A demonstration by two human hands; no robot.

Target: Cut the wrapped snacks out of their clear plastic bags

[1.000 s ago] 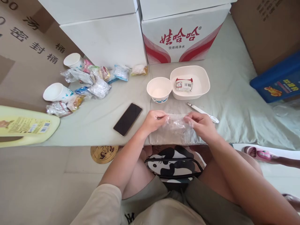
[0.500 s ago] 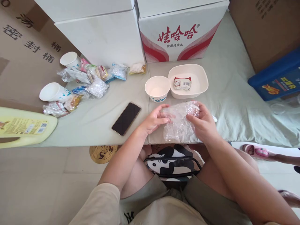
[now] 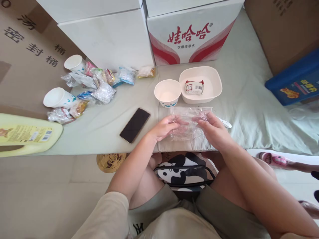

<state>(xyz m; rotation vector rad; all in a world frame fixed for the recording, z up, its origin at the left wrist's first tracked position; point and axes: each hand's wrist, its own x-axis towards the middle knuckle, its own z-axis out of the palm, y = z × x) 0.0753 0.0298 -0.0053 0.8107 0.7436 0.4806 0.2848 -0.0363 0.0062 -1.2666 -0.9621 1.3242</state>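
A clear, crinkled plastic bag is held between my two hands above the front of the cloth-covered surface. My left hand grips its left side, with the film over the fingers. My right hand pinches its right side between thumb and fingers. Just beyond the bag stands a paper bowl with a blue pattern near its base. Touching it on the right is a white oval-cornered tub, in which a small red-and-white packet lies. Part of a white object shows beside my right hand.
A phone lies left of my hands. Farther left are paper cups and several wrapped packets. White cartons stand behind, a yellow jug at left, a blue container at right. Another person's foot shows below.
Both hands have shifted slightly, and the bag between them has been drawn up and looks flatter and more spread. More of the white object beside my right hand shows.
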